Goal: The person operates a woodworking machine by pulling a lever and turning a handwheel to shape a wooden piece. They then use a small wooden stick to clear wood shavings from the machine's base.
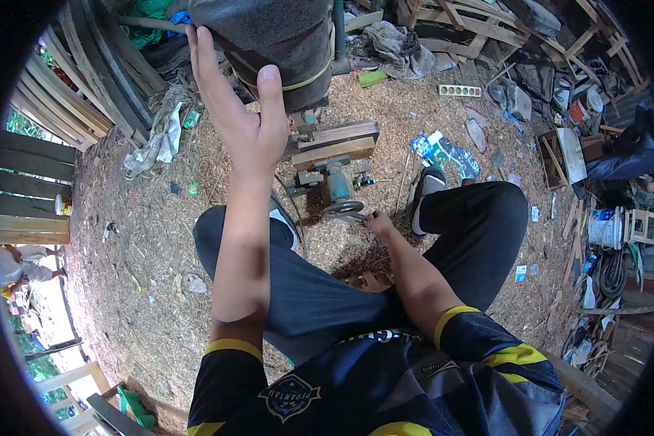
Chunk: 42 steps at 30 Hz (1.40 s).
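My left hand [247,120] is raised with its fingers stretched out and the thumb apart. It overlaps the side of a large dark drum-like object [294,62] with a yellow band near its lower end. Low in front of me stands a greenish machine [337,185] with a round dark wheel [343,208] facing me. Wooden blocks [336,151] lie behind that machine. My right hand [378,224] is closed just right of the wheel, fingers curled around something small and dark that I cannot make out. Dark shavings [367,263] lie on the ground below the wheel.
Wood chips cover the ground [152,247]. A power strip [459,91] and a blue-green wrapper [443,155] lie ahead to the right. Along the right side are a white bucket [604,227] and a coiled hose [612,275]. Curved planks [98,69] lean at the left; another person [636,149] is partly visible at right.
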Each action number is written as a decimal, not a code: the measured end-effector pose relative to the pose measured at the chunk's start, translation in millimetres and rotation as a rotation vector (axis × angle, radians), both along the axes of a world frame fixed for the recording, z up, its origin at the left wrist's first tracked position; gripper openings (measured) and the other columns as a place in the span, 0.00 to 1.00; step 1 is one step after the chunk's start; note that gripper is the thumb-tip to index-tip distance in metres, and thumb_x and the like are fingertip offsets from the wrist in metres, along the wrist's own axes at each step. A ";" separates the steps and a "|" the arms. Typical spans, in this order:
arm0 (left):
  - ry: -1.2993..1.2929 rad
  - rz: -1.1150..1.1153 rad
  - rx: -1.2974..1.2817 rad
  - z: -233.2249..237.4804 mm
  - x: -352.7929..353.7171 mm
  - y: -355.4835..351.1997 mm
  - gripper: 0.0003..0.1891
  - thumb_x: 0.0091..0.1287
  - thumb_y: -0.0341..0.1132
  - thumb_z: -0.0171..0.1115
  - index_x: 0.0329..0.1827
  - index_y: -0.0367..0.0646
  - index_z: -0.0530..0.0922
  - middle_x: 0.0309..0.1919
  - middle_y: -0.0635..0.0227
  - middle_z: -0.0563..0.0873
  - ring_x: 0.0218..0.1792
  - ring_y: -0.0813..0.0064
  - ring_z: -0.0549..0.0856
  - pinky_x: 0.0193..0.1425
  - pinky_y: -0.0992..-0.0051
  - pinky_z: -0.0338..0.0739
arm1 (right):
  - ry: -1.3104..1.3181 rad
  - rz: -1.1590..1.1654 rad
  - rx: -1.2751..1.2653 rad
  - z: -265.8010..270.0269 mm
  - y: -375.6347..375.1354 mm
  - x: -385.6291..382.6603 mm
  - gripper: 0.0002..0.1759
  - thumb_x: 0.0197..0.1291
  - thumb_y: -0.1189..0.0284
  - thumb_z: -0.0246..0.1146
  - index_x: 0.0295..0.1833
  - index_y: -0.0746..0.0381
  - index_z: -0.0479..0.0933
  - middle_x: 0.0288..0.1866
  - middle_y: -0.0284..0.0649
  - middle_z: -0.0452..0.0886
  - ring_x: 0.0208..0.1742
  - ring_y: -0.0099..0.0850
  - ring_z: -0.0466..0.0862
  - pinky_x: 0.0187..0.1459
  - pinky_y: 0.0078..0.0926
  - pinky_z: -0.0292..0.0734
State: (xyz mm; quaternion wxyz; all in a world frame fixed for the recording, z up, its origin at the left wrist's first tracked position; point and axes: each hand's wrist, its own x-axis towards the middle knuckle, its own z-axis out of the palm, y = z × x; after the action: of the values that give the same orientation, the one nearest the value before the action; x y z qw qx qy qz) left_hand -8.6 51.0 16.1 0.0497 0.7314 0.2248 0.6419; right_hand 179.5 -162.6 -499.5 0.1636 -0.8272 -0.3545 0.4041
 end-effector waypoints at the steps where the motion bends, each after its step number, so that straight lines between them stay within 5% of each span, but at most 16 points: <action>1: -0.002 -0.007 -0.003 -0.5 -0.2 0.0 0.41 0.77 0.43 0.63 0.86 0.34 0.54 0.85 0.40 0.57 0.85 0.43 0.57 0.86 0.51 0.49 | -0.021 -0.002 0.007 3.0 -0.3 -1.8 0.25 0.75 0.57 0.63 0.58 0.70 0.81 0.45 0.54 0.89 0.48 0.50 0.90 0.52 0.42 0.82; 7: -0.015 -0.045 -0.015 -4.4 -0.8 0.9 0.41 0.78 0.44 0.63 0.86 0.34 0.54 0.85 0.40 0.56 0.85 0.44 0.57 0.86 0.51 0.49 | -0.031 -0.202 0.143 57.7 24.4 5.0 0.26 0.74 0.56 0.64 0.60 0.69 0.79 0.51 0.54 0.89 0.55 0.50 0.89 0.58 0.41 0.81; 14: -0.011 -0.063 -0.067 -5.0 -3.1 -0.4 0.42 0.78 0.45 0.62 0.87 0.34 0.53 0.85 0.41 0.56 0.86 0.46 0.56 0.87 0.53 0.47 | 0.328 -0.418 0.646 40.0 65.4 -1.5 0.28 0.65 0.74 0.75 0.66 0.68 0.72 0.50 0.42 0.86 0.47 0.27 0.86 0.49 0.26 0.83; 17: -0.001 -0.057 -0.060 -5.8 -3.4 1.2 0.42 0.78 0.44 0.63 0.87 0.33 0.52 0.85 0.41 0.57 0.86 0.46 0.56 0.87 0.53 0.47 | 0.510 -0.558 0.693 84.6 63.2 -16.6 0.27 0.65 0.73 0.76 0.64 0.68 0.73 0.47 0.39 0.86 0.45 0.24 0.85 0.48 0.24 0.82; 21: -0.010 -0.060 -0.060 -4.7 -1.6 0.5 0.42 0.78 0.44 0.62 0.87 0.33 0.52 0.85 0.41 0.56 0.86 0.47 0.56 0.87 0.53 0.47 | 0.639 -0.623 0.591 87.3 66.9 -14.7 0.21 0.74 0.59 0.69 0.59 0.63 0.76 0.45 0.39 0.86 0.44 0.27 0.87 0.44 0.23 0.81; 24: -0.011 -0.060 -0.047 -5.8 -1.2 3.1 0.43 0.78 0.44 0.62 0.87 0.33 0.52 0.85 0.41 0.56 0.86 0.46 0.56 0.87 0.53 0.47 | 0.994 -0.787 0.464 93.5 66.2 -10.0 0.25 0.79 0.49 0.58 0.58 0.62 0.77 0.43 0.40 0.87 0.44 0.32 0.88 0.43 0.30 0.82; 27: 0.006 -0.052 -0.054 -6.4 -3.1 3.9 0.43 0.78 0.44 0.62 0.87 0.33 0.51 0.86 0.41 0.55 0.86 0.46 0.56 0.87 0.53 0.46 | 1.058 -0.822 0.455 80.0 71.6 -9.8 0.30 0.79 0.43 0.51 0.58 0.60 0.77 0.44 0.42 0.87 0.46 0.36 0.88 0.44 0.38 0.83; 30: 0.024 -0.062 -0.085 -4.4 -4.0 1.2 0.44 0.77 0.44 0.62 0.88 0.33 0.50 0.86 0.41 0.54 0.86 0.46 0.55 0.88 0.52 0.45 | 1.160 -0.835 0.433 65.3 72.1 -4.0 0.25 0.77 0.49 0.61 0.62 0.60 0.75 0.47 0.42 0.86 0.48 0.33 0.87 0.42 0.34 0.83; 34: 0.044 -0.060 -0.103 -6.0 -4.9 0.9 0.45 0.77 0.44 0.62 0.88 0.34 0.47 0.86 0.40 0.52 0.87 0.45 0.53 0.88 0.52 0.44 | 0.501 -0.654 0.567 65.3 79.5 -13.2 0.29 0.68 0.66 0.74 0.69 0.62 0.71 0.48 0.39 0.85 0.42 0.28 0.85 0.39 0.24 0.81; 37: 0.062 -0.039 -0.089 -5.7 -5.6 1.7 0.46 0.77 0.44 0.62 0.88 0.34 0.47 0.87 0.41 0.51 0.87 0.45 0.52 0.88 0.51 0.43 | 0.572 -0.729 0.563 70.6 82.4 -15.2 0.29 0.68 0.64 0.74 0.69 0.62 0.71 0.49 0.40 0.85 0.40 0.29 0.85 0.40 0.25 0.82; 40: 0.068 -0.031 -0.093 -4.7 -5.7 2.4 0.46 0.77 0.45 0.62 0.88 0.34 0.47 0.87 0.41 0.51 0.87 0.45 0.52 0.88 0.51 0.43 | 1.220 -0.970 0.362 78.9 76.0 -3.1 0.27 0.69 0.65 0.73 0.66 0.63 0.72 0.47 0.39 0.84 0.40 0.29 0.85 0.40 0.26 0.83; 42: 0.063 -0.032 -0.100 -5.3 -5.7 1.6 0.46 0.77 0.46 0.62 0.88 0.34 0.47 0.87 0.41 0.51 0.87 0.45 0.52 0.88 0.51 0.43 | 1.236 -0.920 0.387 79.0 77.8 -3.4 0.24 0.69 0.66 0.73 0.64 0.63 0.72 0.45 0.39 0.83 0.39 0.29 0.85 0.39 0.27 0.83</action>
State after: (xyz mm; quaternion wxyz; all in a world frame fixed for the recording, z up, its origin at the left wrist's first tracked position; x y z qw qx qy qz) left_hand -14.4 52.6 10.9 0.0894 0.7515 0.2462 0.6055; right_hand 176.0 -84.8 -420.4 0.6220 -0.4734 0.1141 0.6131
